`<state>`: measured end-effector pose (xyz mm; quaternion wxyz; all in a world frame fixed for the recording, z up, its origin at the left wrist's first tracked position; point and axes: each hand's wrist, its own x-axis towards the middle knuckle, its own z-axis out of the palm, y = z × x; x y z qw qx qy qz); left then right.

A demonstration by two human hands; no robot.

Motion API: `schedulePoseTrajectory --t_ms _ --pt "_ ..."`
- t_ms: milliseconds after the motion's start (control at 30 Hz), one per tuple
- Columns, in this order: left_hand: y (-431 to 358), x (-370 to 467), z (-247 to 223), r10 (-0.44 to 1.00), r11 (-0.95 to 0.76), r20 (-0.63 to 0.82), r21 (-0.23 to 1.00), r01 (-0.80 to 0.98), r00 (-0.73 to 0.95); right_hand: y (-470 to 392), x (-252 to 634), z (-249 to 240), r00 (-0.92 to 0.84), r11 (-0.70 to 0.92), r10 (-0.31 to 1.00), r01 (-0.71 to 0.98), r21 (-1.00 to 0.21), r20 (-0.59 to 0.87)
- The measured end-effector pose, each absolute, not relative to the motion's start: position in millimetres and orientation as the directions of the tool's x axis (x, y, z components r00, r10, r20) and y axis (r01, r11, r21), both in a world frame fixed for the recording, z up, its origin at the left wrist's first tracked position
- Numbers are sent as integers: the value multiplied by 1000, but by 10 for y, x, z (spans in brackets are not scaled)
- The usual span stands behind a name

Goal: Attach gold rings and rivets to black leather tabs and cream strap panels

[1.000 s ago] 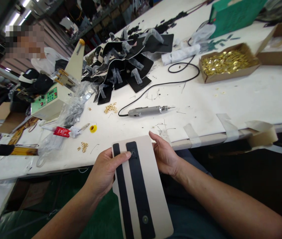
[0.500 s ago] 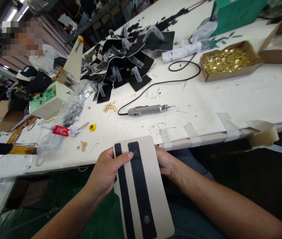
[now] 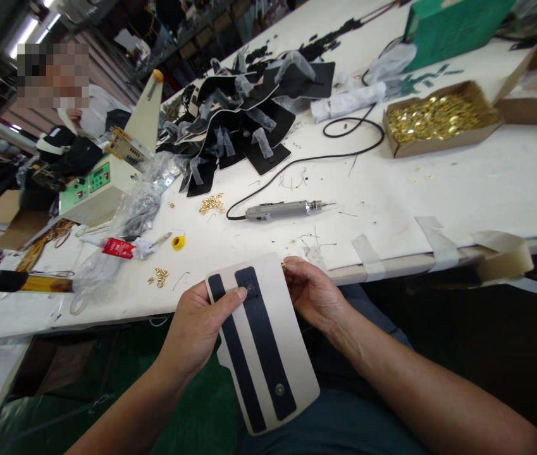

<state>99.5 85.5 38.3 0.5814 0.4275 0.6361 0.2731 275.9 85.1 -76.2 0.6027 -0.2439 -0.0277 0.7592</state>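
My left hand (image 3: 202, 322) grips a flat beige panel (image 3: 280, 316) by its left edge, the thumb pressing on top beside a small round fitting at the upper end of a black strip. Two black strips run down the panel, and another round metal fitting sits low on the wider one. Just off the panel's upper right edge is my right hand (image 3: 315, 294), its fingers pinched on a small gold-coloured metal piece (image 3: 284, 266), mostly covered by the fingertips. Beyond the panel, a grey electric screwdriver (image 3: 280, 211) lies on the white table.
Small gold pieces lie in piles (image 3: 212, 203). A cardboard box (image 3: 448, 142) holds many gold parts. Black panels (image 3: 268, 158) are heaped behind the screwdriver's cable. At left are a red-labelled tube (image 3: 119, 248), a brush (image 3: 31, 282) and a machine (image 3: 102, 189); a person sits beyond.
My right hand has come out from behind the panel to its right edge, showing a small gold piece at the fingertips. The panel has shifted slightly left and tilted.
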Motion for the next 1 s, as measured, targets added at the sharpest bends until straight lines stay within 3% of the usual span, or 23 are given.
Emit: schedulePoseTrajectory --t_ms 233,400,500,700,867,1000 --pt "834 957 383 885 434 -463 856 282 42 759 2889 -642 86 -109 952 -803 -587 -294" --pt "836 974 381 877 429 -468 865 259 110 637 2842 -493 116 -44 985 -534 -845 -125" --pt "830 976 382 868 438 -478 864 248 132 603 2808 -445 113 28 993 -350 -936 -13" --pt "809 983 381 851 460 -497 861 218 170 589 2734 -488 124 274 959 -156 -949 257" --pt "799 986 376 844 471 -505 859 201 180 596 2734 -533 77 296 954 -94 -951 289" --pt "774 975 375 870 438 -471 874 212 148 599 2754 -545 31 217 976 -127 -968 215"
